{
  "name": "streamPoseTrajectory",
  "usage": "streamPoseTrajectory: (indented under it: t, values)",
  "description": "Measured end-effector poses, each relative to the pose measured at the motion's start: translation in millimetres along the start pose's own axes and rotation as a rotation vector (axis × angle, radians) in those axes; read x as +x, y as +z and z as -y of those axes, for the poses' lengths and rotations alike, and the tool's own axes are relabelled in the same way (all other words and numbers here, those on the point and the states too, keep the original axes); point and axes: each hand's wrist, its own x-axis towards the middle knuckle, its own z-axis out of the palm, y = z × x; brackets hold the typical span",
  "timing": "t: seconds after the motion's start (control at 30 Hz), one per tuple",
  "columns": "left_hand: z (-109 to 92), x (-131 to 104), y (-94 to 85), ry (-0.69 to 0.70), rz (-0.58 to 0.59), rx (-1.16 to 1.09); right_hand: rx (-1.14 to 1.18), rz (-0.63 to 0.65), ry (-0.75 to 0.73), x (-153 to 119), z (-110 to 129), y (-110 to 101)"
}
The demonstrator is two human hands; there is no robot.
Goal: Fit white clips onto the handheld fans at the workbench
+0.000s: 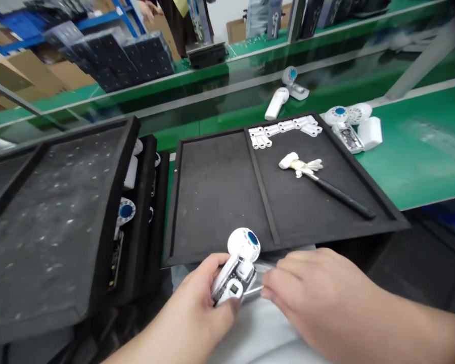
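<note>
A white device (244,244) with a round head, a blue disc and an open body showing inner parts is in my left hand (208,303), whose fingers and thumb wrap its sides. My right hand (311,288) is closed just right of it, pinching the end of a thin whitish strip (253,290) that reaches the device body. Beyond my hands lies a black divided tray (220,192). Small white parts (284,127) line its back right section, and a hammer (337,194) with a whitish wrapped head rests below them.
More black trays (60,212) are stacked at the left, with white devices (126,210) between them. Opened white devices (349,129) sit on the green bench (413,146) at the right. Others (276,103) lie behind the tray. Across the bench, a person's hand (148,10) shows near boxes.
</note>
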Motion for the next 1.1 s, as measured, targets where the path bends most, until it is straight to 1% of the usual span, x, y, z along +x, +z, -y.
streamPoseTrajectory:
  t: [0.07, 0.13, 0.27, 0.4, 0.47, 0.57, 0.7, 0.83, 1.0, 1.1]
  values:
    - [1.9, 1.3, 2.7, 0.056, 0.037, 0.059, -0.061, 0.029, 0.011, -3.8, 8.5, 7.9]
    - [5.5, 1.9, 5.3, 0.101, 0.052, 0.126, -0.072, 0.069, 0.026, -4.5, 14.2, 12.9]
    - [11.9, -1.1, 6.0, 0.134, 0.039, 0.258, -0.081, 0.14, 0.063, -6.9, 21.4, 12.1]
    - [12.2, -5.9, 1.2, 0.146, 0.091, 0.358, -0.14, 0.084, 0.065, -11.5, 26.6, 11.3]
    - [11.8, -6.9, -0.5, 0.174, 0.094, 0.38, -0.153, 0.061, 0.06, -12.1, 28.4, 12.1]
    - [12.8, -7.0, -0.9, 0.204, 0.099, 0.393, -0.157, 0.058, 0.06, -10.9, 30.9, 12.0]
    - [15.1, -7.5, -0.4, 0.187, 0.126, 0.422, -0.174, 0.065, 0.064, -8.6, 35.1, 9.7]
    - [13.2, -11.3, 1.1, 0.212, 0.111, 0.42, -0.184, 0.061, 0.06, -8.2, 37.6, 8.6]
    - [5.6, -16.7, 6.4, 0.205, 0.024, 0.417, -0.178, 0.115, 0.05, -11.2, 37.5, 7.6]
    - [3.9, -18.3, 8.0, 0.213, 0.004, 0.442, -0.197, 0.087, 0.03, -11.9, 37.6, 7.1]
